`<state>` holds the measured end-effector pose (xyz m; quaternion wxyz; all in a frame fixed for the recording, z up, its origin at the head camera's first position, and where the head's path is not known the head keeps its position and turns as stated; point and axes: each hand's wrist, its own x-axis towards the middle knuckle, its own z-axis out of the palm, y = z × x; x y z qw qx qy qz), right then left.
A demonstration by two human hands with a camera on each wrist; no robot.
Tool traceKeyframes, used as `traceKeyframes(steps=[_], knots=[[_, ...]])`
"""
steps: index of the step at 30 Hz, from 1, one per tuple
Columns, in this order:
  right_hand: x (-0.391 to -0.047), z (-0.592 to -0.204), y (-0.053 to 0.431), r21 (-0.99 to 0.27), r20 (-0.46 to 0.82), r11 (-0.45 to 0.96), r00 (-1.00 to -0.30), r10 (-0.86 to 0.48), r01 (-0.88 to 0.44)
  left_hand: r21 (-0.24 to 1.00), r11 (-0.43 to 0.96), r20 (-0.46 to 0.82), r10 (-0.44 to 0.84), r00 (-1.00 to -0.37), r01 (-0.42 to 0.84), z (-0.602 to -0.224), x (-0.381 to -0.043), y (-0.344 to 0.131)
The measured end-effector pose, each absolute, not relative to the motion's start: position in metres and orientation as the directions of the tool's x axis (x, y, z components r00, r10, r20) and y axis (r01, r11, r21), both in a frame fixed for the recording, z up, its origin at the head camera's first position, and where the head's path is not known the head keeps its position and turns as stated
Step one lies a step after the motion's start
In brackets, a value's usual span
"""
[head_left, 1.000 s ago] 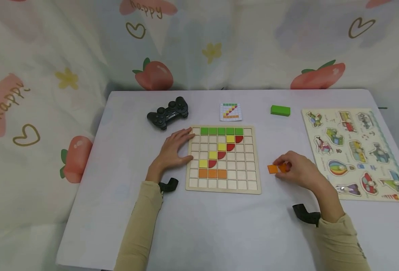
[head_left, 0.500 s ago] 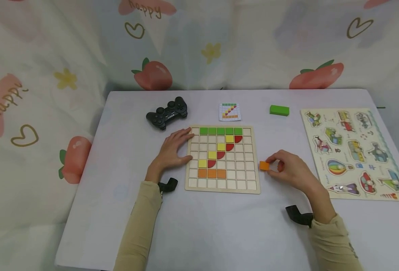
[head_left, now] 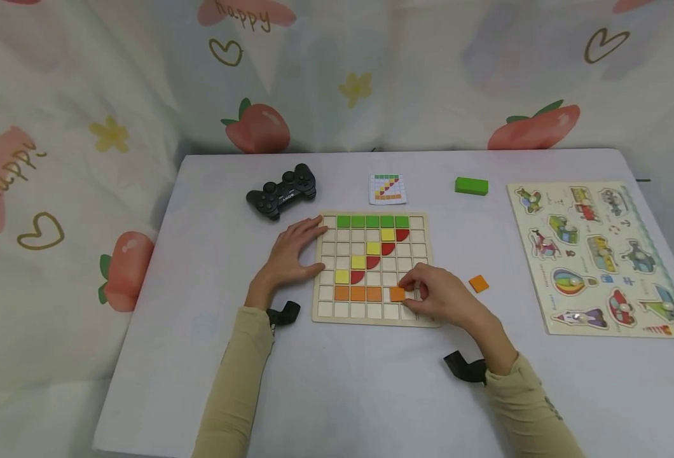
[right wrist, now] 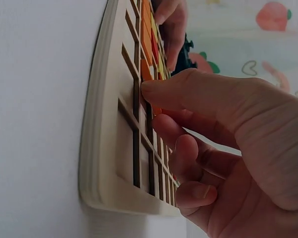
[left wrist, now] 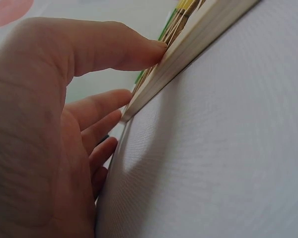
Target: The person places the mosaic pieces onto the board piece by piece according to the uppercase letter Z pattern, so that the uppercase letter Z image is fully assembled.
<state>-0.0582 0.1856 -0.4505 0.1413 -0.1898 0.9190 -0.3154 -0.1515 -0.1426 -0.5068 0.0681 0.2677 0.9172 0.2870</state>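
A wooden grid board (head_left: 318, 309) lies mid-table, carrying a green row on top, a yellow and red diagonal, and three orange tiles in a lower row. My left hand (head_left: 287, 256) rests at the board's left edge; in the left wrist view its thumb (left wrist: 119, 47) touches the rim, fingers fairly straight. My right hand (head_left: 442, 294) pinches an orange square tile (head_left: 397, 294) between thumb and finger, over the cell just right of the orange row. Whether it has sunk into the cell is hidden. Another orange tile (head_left: 478, 284) lies on the table right of the board.
Behind the board lie a black game controller (head_left: 282, 192), a small pattern card (head_left: 388, 189) with a similar coloured design, and a green block (head_left: 471, 186). A picture puzzle board (head_left: 560, 321) lies at the right. Printed cloth hangs behind the table.
My right hand has moved left from the table onto the board with one orange tile. The second orange tile, beneath its fingers earlier, now lies uncovered. My left hand has stayed put.
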Motion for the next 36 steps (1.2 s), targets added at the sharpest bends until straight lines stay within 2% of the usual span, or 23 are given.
traceKeyframes(steps=[16,28,36], knots=[[-0.057,-0.456,0.175,-0.617,-0.124,0.736,-0.889,-0.441,-0.279,0.559,0.692,0.032,0.533,-0.845,0.457,-0.507,-0.151,-0.142],[-0.057,-0.46,0.173,-0.614,-0.061,0.728,-0.902,-0.427,-0.303,0.55,0.699,0.03,0.531,-0.847,0.458,-0.506,-0.151,-0.141],[-0.06,-0.457,0.195,-0.624,-0.011,0.725,-0.925,-0.38,-0.291,0.542,0.705,0.028,0.529,-0.848,0.457,-0.505,-0.151,-0.142]])
